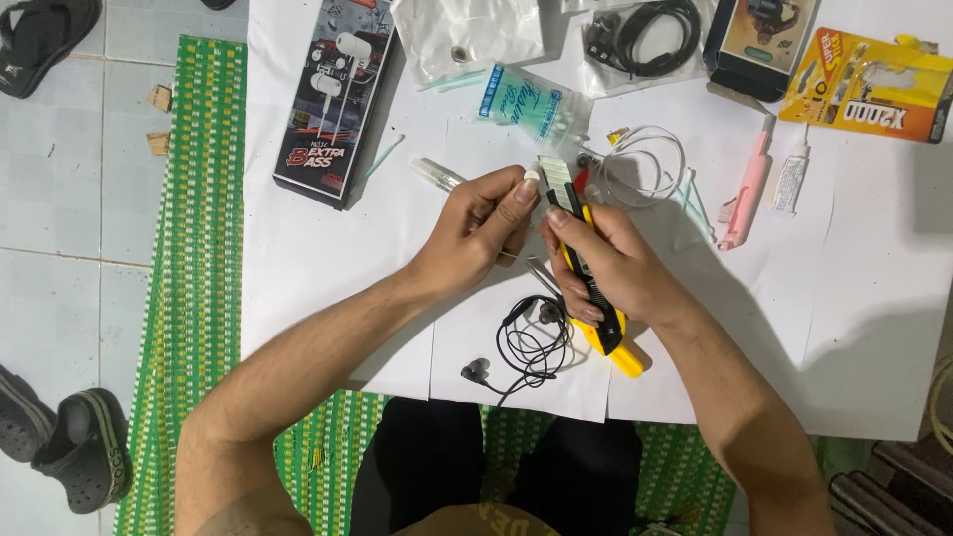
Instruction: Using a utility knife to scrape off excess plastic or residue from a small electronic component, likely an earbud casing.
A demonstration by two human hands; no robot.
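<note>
My right hand is closed around the yellow and black plastic utility knife, long axis running up and away from me, blade tip toward my left hand. Those fingers pinch something small just beside the blade; what, I cannot tell. 1 black wired earphone set lies below both hands.

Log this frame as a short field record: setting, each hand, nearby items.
setting: white paper sheets over a green woven mat on a tiled floor
right hand: grips a yellow utility knife, blade extended
left hand: pinches a small item at the blade; too small to identify
nearby: black earphones, white cable, pink tool, glue tube, black earphone box
</note>
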